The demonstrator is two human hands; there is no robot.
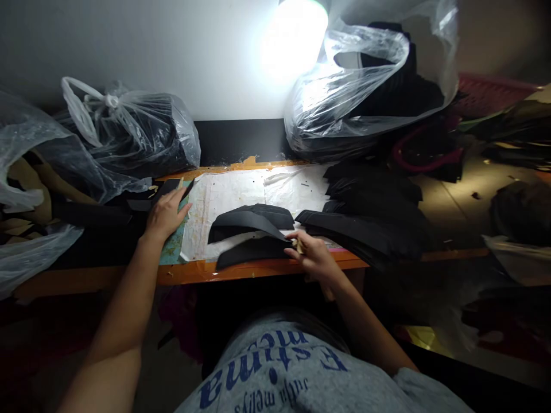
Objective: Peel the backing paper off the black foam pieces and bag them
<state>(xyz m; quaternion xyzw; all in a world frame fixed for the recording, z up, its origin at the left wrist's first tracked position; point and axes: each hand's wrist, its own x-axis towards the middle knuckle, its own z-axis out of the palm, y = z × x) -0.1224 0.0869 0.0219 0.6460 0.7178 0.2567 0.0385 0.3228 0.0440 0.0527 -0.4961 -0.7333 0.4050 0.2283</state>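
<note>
My left hand [169, 213] rests with its fingers apart on dark pieces at the left end of the table, beside a green worn surface [174, 244]. Between thumb and fingers, my right hand [310, 252] pinches the right end of a curved black piece [253, 222]; a small tan thing shows at those fingers. Another curved black piece [249, 252] lies just below, near the table's front edge. White paper [232, 189] is spread beneath them. A large stack of black pieces [370, 223] lies right of my right hand.
Knotted clear bag [142, 126] of dark material at the back left; an open clear bag [340, 109] at the back right, beside a pink basket [491, 92]. A bright lamp [297, 34] shines above. The orange table edge [189, 275] runs along the front.
</note>
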